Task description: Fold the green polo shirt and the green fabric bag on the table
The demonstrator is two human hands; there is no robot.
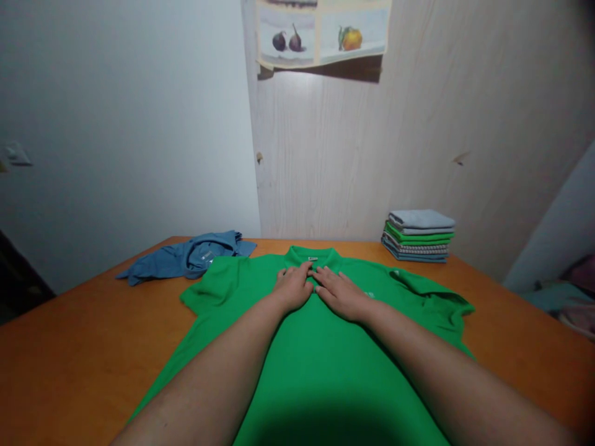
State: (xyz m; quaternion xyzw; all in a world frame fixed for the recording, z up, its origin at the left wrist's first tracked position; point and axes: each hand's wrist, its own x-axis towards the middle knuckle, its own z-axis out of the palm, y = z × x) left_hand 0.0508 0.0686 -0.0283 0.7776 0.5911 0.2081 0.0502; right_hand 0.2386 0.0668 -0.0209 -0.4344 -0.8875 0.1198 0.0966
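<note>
A green short-sleeved polo shirt (325, 365) lies spread out, front up, its collar (309, 253) at the far end and a small label inside the neck. My left hand (294, 288) rests on the upper chest, left of the button placket, fingers slightly bent and apart. Just across the placket, my right hand (341, 294) lies flat with its fingers stretched toward the collar. The fingertips of both hands nearly meet below the collar, covering part of the placket. The right-side sleeve (432, 291) is rumpled; the left-side sleeve (216, 285) lies flatter.
The shirt is on an orange-brown wooden table (93, 347). A crumpled blue garment (186, 255) lies at the back left. At the back right stands a stack of folded clothes (418, 235) in grey, green and blue. Behind the table rises a wall with a fruit picture (320, 34).
</note>
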